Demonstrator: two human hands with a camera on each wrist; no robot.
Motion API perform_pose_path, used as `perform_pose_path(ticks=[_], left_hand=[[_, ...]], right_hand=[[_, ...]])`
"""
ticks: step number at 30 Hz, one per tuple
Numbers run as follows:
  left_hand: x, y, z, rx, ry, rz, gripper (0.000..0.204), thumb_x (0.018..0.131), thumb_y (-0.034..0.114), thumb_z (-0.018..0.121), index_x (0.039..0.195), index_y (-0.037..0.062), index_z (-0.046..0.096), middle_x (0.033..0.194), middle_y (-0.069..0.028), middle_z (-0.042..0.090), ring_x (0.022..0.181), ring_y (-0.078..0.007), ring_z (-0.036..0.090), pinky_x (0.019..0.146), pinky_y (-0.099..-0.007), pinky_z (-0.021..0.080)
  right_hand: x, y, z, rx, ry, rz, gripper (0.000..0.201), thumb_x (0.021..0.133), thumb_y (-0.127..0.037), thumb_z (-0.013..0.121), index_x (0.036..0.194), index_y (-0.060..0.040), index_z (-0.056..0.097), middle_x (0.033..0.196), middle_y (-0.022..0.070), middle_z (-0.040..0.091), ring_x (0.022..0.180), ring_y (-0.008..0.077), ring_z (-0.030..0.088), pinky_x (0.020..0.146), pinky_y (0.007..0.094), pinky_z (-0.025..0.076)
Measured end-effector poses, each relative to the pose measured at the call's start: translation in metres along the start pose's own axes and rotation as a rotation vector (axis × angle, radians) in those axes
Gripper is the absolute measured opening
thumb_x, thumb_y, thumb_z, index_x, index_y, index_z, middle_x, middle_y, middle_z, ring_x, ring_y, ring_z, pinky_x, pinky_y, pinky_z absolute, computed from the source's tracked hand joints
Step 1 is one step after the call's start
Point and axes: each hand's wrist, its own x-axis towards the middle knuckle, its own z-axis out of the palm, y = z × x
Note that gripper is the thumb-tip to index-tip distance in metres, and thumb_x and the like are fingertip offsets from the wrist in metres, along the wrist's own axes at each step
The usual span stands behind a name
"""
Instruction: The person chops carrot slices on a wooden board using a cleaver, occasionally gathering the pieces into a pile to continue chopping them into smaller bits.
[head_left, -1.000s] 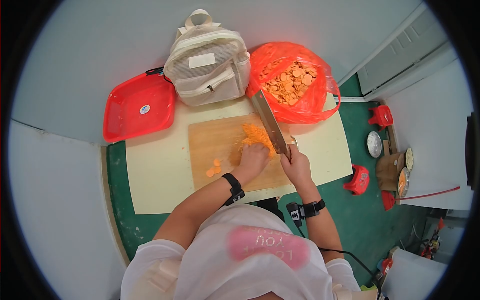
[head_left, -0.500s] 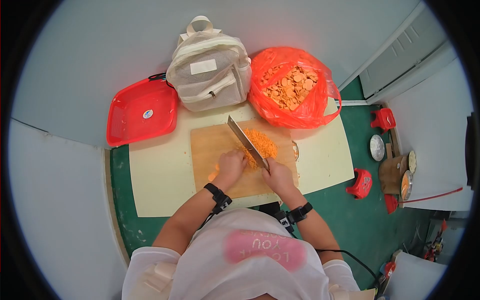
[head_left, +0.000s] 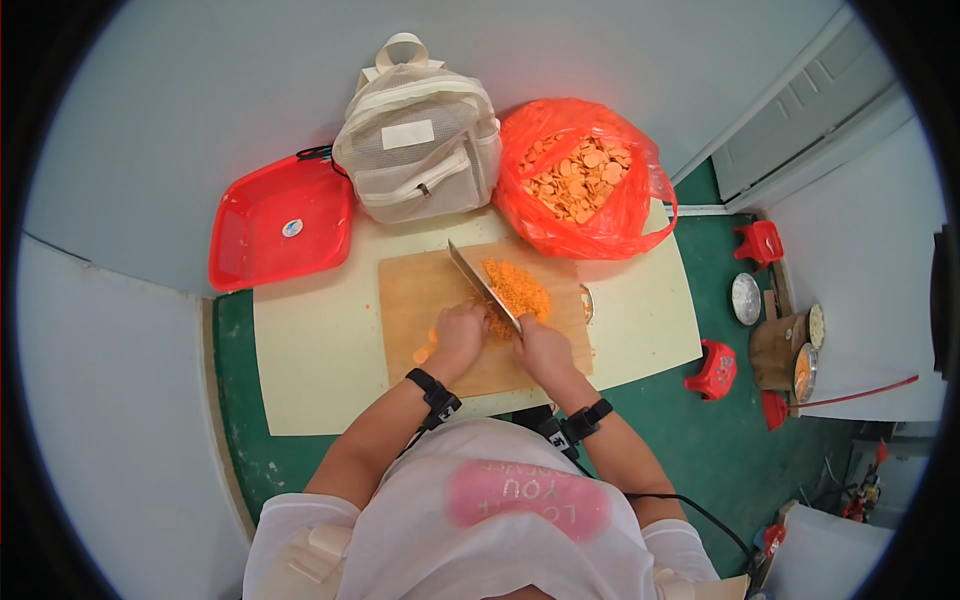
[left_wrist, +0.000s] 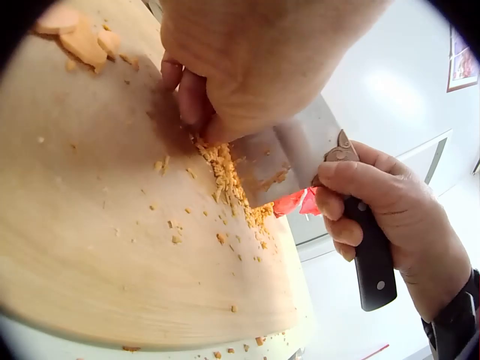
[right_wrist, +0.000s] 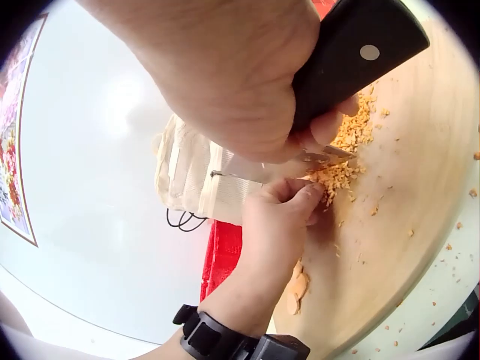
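My right hand (head_left: 545, 352) grips the black handle (left_wrist: 371, 255) of a broad-bladed cleaver (head_left: 478, 280). Its blade slants across the wooden cutting board (head_left: 412, 290), low along the left side of a heap of finely chopped carrot (head_left: 525, 290). On the other side of the blade is my left hand (head_left: 462, 335), fingers bent and thumb drawn in. Those fingertips pinch at carrot shreds (left_wrist: 219, 166) close beside the steel; the hand partly hides them. A few round carrot slices (left_wrist: 82, 41) lie near the left hand on the board.
Behind the board stand a red basin (head_left: 280, 255), a mesh backpack (head_left: 415, 160) and a red plastic bag (head_left: 545, 225) full of carrot slices. Everything rests on a pale table (head_left: 320, 370). Red stools (head_left: 712, 370) and bowls are on the floor at right.
The cleaver has swung from the heap's right side to its left, its tip now pointing further left. My left hand has moved off the heap, leftward and nearer my body. The last half second shows little shift.
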Motion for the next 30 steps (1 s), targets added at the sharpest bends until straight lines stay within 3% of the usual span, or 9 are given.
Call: perform_pose_path(ticks=[13,18,25,30], left_hand=[[0.001,0.004,0.001,0.039,0.035,-0.018,0.01,0.075,0.016,0.066,0.076,0.0061,0.065,0.074,-0.0099,0.062,0.07,-0.03,0.06,0.063,-0.0435,0.044],[-0.004,0.002,0.006,-0.043,0.101,-0.008,0.008,0.074,0.014,0.065,0.077,0.0065,0.065,0.075,-0.0096,0.062,0.071,-0.0307,0.06,0.062,-0.0438,0.043],[-0.006,0.0,-0.022,-0.252,0.027,-0.049,0.009,0.077,0.009,0.063,0.081,0.0013,0.064,0.08,-0.0153,0.063,0.075,-0.0337,0.06,0.068,-0.0438,0.046],[-0.015,-0.012,-0.036,-0.29,0.16,-0.086,0.008,0.077,0.01,0.065,0.076,0.0018,0.064,0.077,-0.015,0.062,0.075,-0.0338,0.06,0.069,-0.043,0.048]], right_hand=[[-0.001,-0.008,0.001,0.028,-0.018,0.0,0.018,0.086,-0.019,0.054,0.094,-0.0036,0.055,0.071,0.0215,0.064,0.067,0.039,0.064,0.062,0.0505,0.05],[-0.006,-0.011,0.0,0.063,0.008,-0.015,0.021,0.086,-0.021,0.057,0.097,-0.0035,0.055,0.072,0.0221,0.063,0.066,0.0404,0.063,0.061,0.0508,0.049],[-0.002,-0.011,0.001,0.036,-0.04,0.008,0.018,0.086,-0.018,0.056,0.096,-0.0035,0.054,0.071,0.0227,0.063,0.066,0.0407,0.063,0.061,0.0508,0.05],[-0.004,-0.008,0.005,0.01,-0.07,-0.037,0.018,0.086,-0.018,0.055,0.096,-0.0034,0.054,0.071,0.0225,0.063,0.066,0.0404,0.063,0.06,0.0512,0.049]])
